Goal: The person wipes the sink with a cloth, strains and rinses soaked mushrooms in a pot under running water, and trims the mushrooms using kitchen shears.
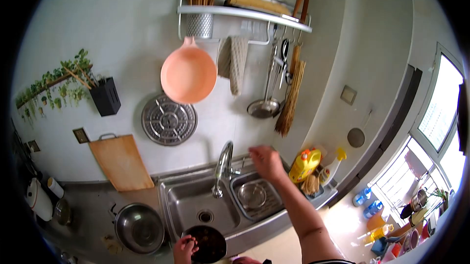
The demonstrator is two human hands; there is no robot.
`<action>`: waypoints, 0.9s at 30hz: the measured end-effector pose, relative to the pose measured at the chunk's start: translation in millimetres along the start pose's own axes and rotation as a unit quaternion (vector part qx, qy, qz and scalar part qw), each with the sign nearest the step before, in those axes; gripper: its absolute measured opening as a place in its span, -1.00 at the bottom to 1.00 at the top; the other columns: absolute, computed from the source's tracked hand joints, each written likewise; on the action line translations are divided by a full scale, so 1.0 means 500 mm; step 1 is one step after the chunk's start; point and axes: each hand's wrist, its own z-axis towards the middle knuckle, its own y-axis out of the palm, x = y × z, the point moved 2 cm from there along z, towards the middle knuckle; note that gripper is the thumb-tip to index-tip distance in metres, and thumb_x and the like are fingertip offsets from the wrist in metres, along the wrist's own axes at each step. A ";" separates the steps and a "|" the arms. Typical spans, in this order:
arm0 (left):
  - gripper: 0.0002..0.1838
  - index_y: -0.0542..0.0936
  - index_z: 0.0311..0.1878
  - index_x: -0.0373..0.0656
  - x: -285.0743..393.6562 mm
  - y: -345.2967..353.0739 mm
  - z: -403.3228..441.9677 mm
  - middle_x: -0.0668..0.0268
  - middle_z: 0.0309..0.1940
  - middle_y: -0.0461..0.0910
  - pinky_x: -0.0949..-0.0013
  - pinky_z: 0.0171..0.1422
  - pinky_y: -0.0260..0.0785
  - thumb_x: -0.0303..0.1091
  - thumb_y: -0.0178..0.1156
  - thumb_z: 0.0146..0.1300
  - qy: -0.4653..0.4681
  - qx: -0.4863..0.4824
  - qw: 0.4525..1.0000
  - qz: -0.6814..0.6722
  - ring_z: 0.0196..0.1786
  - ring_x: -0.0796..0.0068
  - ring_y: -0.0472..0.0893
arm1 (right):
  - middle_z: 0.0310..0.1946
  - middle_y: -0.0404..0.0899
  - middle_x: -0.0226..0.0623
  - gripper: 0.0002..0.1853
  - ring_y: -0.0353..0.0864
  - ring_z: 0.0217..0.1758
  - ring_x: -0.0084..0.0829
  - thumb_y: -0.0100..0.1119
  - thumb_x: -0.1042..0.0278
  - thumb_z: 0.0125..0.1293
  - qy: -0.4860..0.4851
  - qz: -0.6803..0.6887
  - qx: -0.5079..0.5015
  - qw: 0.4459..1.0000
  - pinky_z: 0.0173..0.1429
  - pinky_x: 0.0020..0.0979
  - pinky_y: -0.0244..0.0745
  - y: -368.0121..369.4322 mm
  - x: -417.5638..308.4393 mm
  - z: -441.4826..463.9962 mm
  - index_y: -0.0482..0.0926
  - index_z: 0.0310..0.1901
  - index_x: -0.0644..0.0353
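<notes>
At the bottom centre my left hand (185, 249) is closed at the rim of a dark pan (211, 245), which has dark contents. The pan is at the front edge of the left sink basin (186, 205). My right hand (266, 161) is raised near the wall, to the right of the chrome faucet (224, 163) and apart from it. Its fingers are curled, and what they hold, if anything, is too small to tell. Below that hand a metal strainer bowl (252, 195) sits in the right basin.
A steel wok (139, 228) and a cutting board (121, 162) are on the left counter. Yellow detergent (304, 166) and a spray bottle (332, 168) stand right of the sink. A pink pan (189, 74) and ladles (264, 108) hang above, under a rack (240, 12).
</notes>
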 end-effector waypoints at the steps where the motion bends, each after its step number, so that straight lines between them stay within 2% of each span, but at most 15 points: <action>1: -0.70 0.50 0.08 -0.24 0.008 0.015 -0.003 0.23 -0.11 0.60 0.42 -0.06 0.52 -0.40 0.15 0.31 0.008 0.006 1.000 0.007 -0.10 0.47 0.59 | -0.31 0.64 -0.11 -0.82 0.66 -0.34 -0.21 0.16 0.47 0.17 -0.008 -0.008 0.041 0.999 -0.23 -0.34 0.56 -0.027 0.024 0.057 0.65 -0.19 0.22; 4: -0.71 0.50 0.08 -0.25 0.012 0.041 0.002 0.25 -0.12 0.61 0.44 -0.07 0.52 -0.39 0.15 0.32 -0.003 0.029 0.999 -0.013 -0.10 0.50 0.59 | -0.31 0.64 -0.12 -0.82 0.65 -0.34 -0.29 0.14 0.47 0.18 -0.012 -0.033 0.129 0.991 -0.24 -0.35 0.53 -0.118 0.033 0.215 0.63 -0.19 0.24; 6: -0.71 0.50 0.08 -0.24 0.019 0.055 0.006 0.26 -0.11 0.61 0.43 -0.07 0.52 -0.39 0.15 0.32 0.018 0.022 1.000 -0.014 -0.10 0.50 0.59 | -0.32 0.64 -0.11 -0.78 0.65 -0.32 -0.21 0.12 0.48 0.16 -0.034 -0.066 0.190 0.979 -0.17 -0.30 0.53 -0.150 0.066 0.306 0.61 -0.15 0.26; 9: -0.70 0.50 0.08 -0.22 0.019 0.066 0.011 0.25 -0.11 0.61 0.40 -0.07 0.52 -0.38 0.15 0.31 0.040 0.032 0.999 -0.006 -0.08 0.50 0.59 | -0.08 0.56 -0.01 -0.57 0.59 -0.08 -0.08 0.11 0.47 0.11 0.013 -0.117 0.199 0.973 0.06 -0.20 0.47 -0.172 0.120 0.413 0.48 0.08 0.28; 10: -0.71 0.50 0.08 -0.21 0.013 0.065 0.014 0.25 -0.11 0.61 0.40 -0.07 0.53 -0.38 0.15 0.31 0.038 0.042 0.998 -0.007 -0.09 0.49 0.60 | -0.08 0.56 -0.01 -0.57 0.59 -0.08 -0.08 0.11 0.47 0.11 0.008 -0.112 0.200 0.973 0.06 -0.20 0.47 -0.173 0.129 0.434 0.48 0.08 0.28; 12: -0.73 0.51 0.07 -0.18 0.009 0.068 0.016 0.26 -0.13 0.61 0.41 -0.09 0.53 -0.40 0.15 0.31 0.037 0.055 0.998 -0.008 -0.10 0.48 0.60 | 0.11 0.43 0.08 -0.43 0.47 0.11 0.01 0.12 0.43 0.10 0.019 -0.192 0.209 0.959 0.20 -0.18 0.38 -0.174 0.144 0.468 0.34 0.22 0.28; 13: -0.73 0.51 0.07 -0.18 0.001 0.066 0.020 0.26 -0.13 0.61 0.41 -0.09 0.53 -0.40 0.15 0.31 0.041 0.057 0.997 -0.011 -0.10 0.48 0.60 | 0.11 0.43 0.08 -0.43 0.47 0.11 0.01 0.12 0.43 0.10 0.015 -0.189 0.210 0.959 0.20 -0.18 0.38 -0.173 0.150 0.480 0.34 0.22 0.28; 15: -0.73 0.51 0.06 -0.18 -0.016 0.056 0.028 0.27 -0.15 0.61 0.43 -0.13 0.52 -0.41 0.15 0.30 0.022 0.080 0.996 -0.029 -0.12 0.48 0.60 | 0.18 0.38 0.07 -0.31 0.35 0.26 -0.01 0.19 0.36 0.06 0.061 -0.164 0.200 0.964 0.33 -0.19 0.27 -0.171 0.173 0.502 0.26 0.28 0.30; 16: -0.74 0.51 0.05 -0.18 -0.015 0.055 0.025 0.28 -0.17 0.60 0.44 -0.16 0.51 -0.43 0.15 0.30 0.028 0.073 0.996 -0.037 -0.15 0.49 0.60 | 0.12 0.46 0.03 -0.33 0.43 0.19 -0.04 0.21 0.34 0.05 0.060 -0.176 0.217 0.958 0.27 -0.20 0.33 -0.167 0.184 0.510 0.30 0.25 0.30; 20: -0.74 0.51 0.05 -0.19 -0.031 0.040 0.030 0.28 -0.18 0.60 0.46 -0.17 0.50 -0.43 0.14 0.31 0.037 0.078 0.995 -0.045 -0.17 0.51 0.59 | 0.01 0.55 -0.03 -0.37 0.50 0.10 -0.07 0.24 0.32 0.03 0.068 -0.174 0.238 0.953 0.19 -0.21 0.39 -0.167 0.206 0.530 0.39 0.19 0.30; 22: -0.75 0.51 0.05 -0.19 -0.032 0.035 0.027 0.28 -0.18 0.60 0.46 -0.17 0.50 -0.44 0.13 0.31 0.022 0.075 0.996 -0.037 -0.17 0.51 0.59 | -0.12 0.60 -0.10 -0.44 0.55 0.00 -0.09 0.26 0.31 0.01 0.021 -0.159 0.243 0.957 0.11 -0.21 0.42 -0.168 0.198 0.524 0.46 0.11 0.30; 26: -0.75 0.51 0.05 -0.20 -0.030 0.027 0.028 0.27 -0.18 0.60 0.47 -0.17 0.50 -0.43 0.12 0.32 0.022 0.066 0.997 -0.032 -0.18 0.52 0.59 | -0.13 0.57 -0.08 -0.49 0.57 -0.08 -0.14 0.28 0.31 0.02 0.000 -0.132 0.269 0.954 0.05 -0.25 0.46 -0.174 0.153 0.522 0.49 0.04 0.32; 27: -0.75 0.51 0.05 -0.20 -0.029 0.025 0.027 0.27 -0.19 0.60 0.48 -0.18 0.49 -0.43 0.12 0.32 0.033 0.059 0.997 -0.042 -0.19 0.52 0.59 | -0.20 0.58 -0.12 -0.51 0.58 -0.19 -0.22 0.29 0.31 0.01 0.021 -0.078 0.279 0.957 -0.04 -0.29 0.47 -0.183 0.127 0.516 0.50 0.00 0.34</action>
